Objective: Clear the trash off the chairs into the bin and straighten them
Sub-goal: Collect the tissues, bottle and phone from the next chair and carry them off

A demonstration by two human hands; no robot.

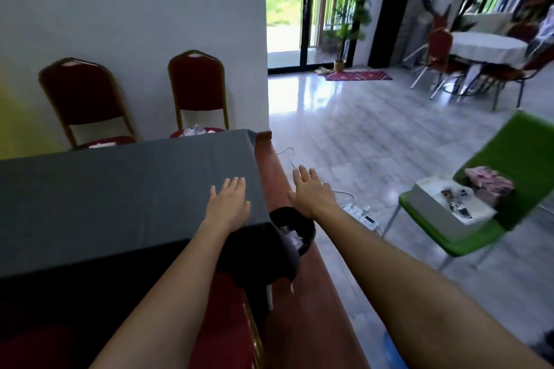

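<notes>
Two red chairs stand against the white wall behind a grey-covered table (120, 195). The left chair (81, 99) has white trash (103, 145) on its seat; the right chair (196, 90) holds crumpled white and clear trash (195, 130). A black bin (295, 232) with some trash inside sits at the table's near right corner. My left hand (229, 204) is stretched flat over the table's right end, fingers apart, holding nothing. My right hand (311, 192) reaches out just past the bin, also spread and empty. A red chair seat (227, 317) lies under my left forearm.
A green chair (491, 219) at the right carries a white box and pink cloth. A white power strip (361, 216) and cables lie on the tiled floor. At the far right a person stands by a round white-clothed table (488, 45) with more red chairs.
</notes>
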